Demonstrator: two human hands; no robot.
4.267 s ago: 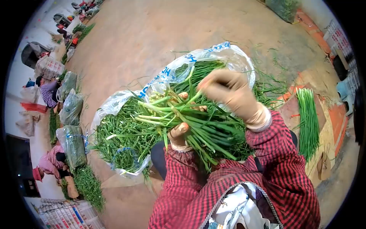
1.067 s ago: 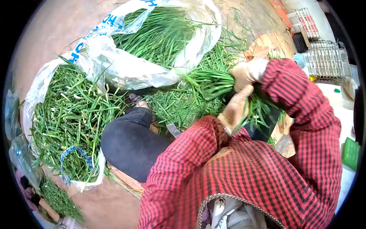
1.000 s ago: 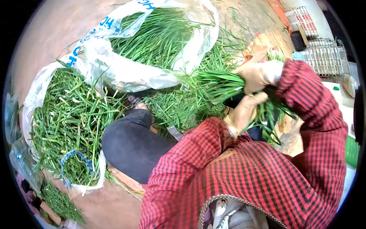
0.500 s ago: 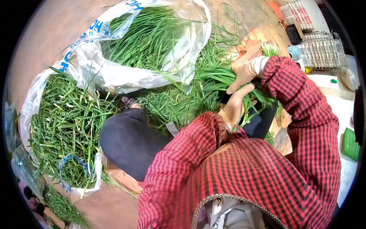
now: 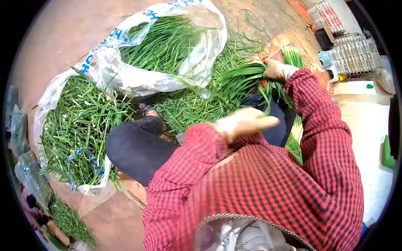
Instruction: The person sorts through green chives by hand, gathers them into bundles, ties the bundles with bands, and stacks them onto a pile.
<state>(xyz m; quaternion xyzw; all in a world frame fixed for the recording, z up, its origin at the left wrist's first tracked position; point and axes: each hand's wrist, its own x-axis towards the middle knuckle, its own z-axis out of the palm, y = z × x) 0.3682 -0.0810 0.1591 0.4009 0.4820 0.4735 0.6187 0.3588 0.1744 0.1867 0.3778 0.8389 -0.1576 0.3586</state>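
Observation:
My right hand is closed round a bunch of garlic chives, long flat green leaves that fan out to the left, with some hanging below the hand. My left hand is apart from the bunch, over my lap, smeared by motion. Its fingers look stretched out, and the tip of a hanging leaf comes close to them; nothing clearly shows in its grip. Loose leaves and trimmings cover the floor before my legs. Behind them stands an open clear plastic bag of long green leaves.
A heap of cut green trimmings lies at the left on plastic. Neat chive bundles with pale ends lie beyond my right hand. Wire racks stand at the back right. Wrapped packs line the left edge.
My left hand has come away from the bunch, down and left over my lap. My right hand still holds the chives, slightly farther forward. The camera view has shifted a little.

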